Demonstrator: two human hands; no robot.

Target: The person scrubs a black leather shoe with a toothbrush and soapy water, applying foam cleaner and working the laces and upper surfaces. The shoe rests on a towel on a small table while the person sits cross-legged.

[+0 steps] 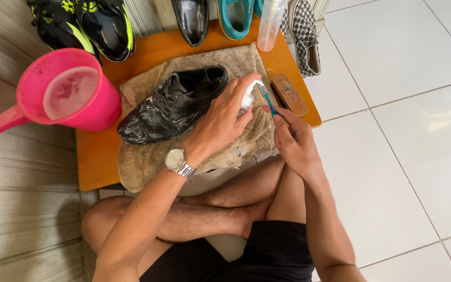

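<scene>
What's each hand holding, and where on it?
Left hand: small white bottle, wrapped around its body. Right hand: blue toothbrush, gripped by the handle, bristles at the bottle's tip.

Clear plastic bottle (269, 21) behind towel (147, 156)

Bright, even daylight, no dim spots. Strongest glare sits on the white floor tiles (418, 120), well right of the orange board (97, 156): a pale washed-out patch, so light prob. comes from the right/upper right. Soft shadow under the board's near edge and to its left by the pink scoop (63, 94), edges diffuse, not hard. Wet sheen w/ small highlights on the black shoe (168, 107) at the board's middle. Focus sharp across the centre; slight softness at the blue toothbrush (268, 102) just right of the shoe. Wide-angle lens: tile lines and wall planks left of the board splay outward twd the corners.
</scene>
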